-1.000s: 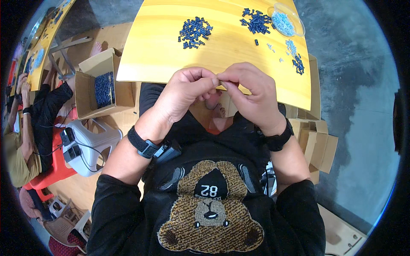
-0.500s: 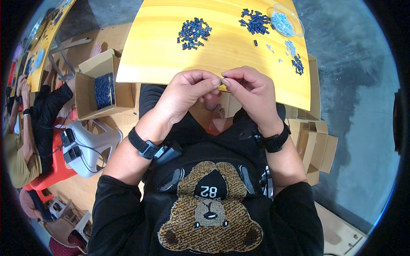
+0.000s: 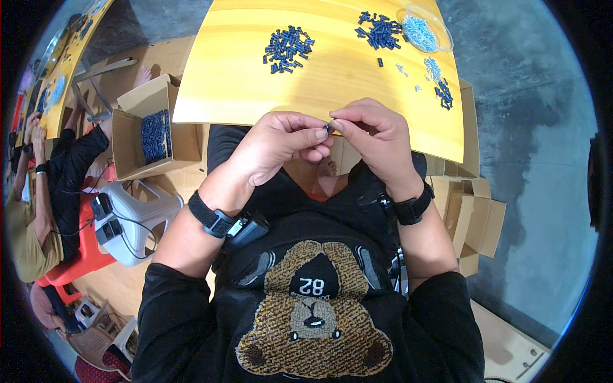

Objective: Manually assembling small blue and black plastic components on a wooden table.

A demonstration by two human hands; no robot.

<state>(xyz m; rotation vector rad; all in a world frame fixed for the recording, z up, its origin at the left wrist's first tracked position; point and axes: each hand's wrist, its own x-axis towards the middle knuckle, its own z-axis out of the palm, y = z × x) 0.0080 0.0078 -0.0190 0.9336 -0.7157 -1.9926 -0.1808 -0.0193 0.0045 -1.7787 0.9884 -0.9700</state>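
Just past the table's near edge, my left hand (image 3: 284,142) is closed in a pinch, thumb against forefinger, on a small dark piece (image 3: 327,127). My right hand (image 3: 373,131) meets it there, its thumb and forefinger pressed together at the piece's upper end. Whatever the right fingertips grip is too small and hidden to name. On the yellow table (image 3: 242,96) beyond lie a pile of small black parts (image 3: 288,48) and, farther right, a second black pile (image 3: 381,32). A clear round tub (image 3: 440,46) holds small silvery screws (image 3: 419,33).
Small silver pieces (image 3: 433,69) and black parts (image 3: 444,94) lie along the table's right side, near a lone black part (image 3: 380,62). A carton (image 3: 185,143) of dark parts stands at left, beside a white stool (image 3: 143,217). Another person (image 3: 41,204) sits far left; open cartons (image 3: 476,223) stand right.
The fingertips have parted slightly, and the dark piece between them now shows. My left hand's lower fingers have curled in beneath it. The piles on the table look unchanged.
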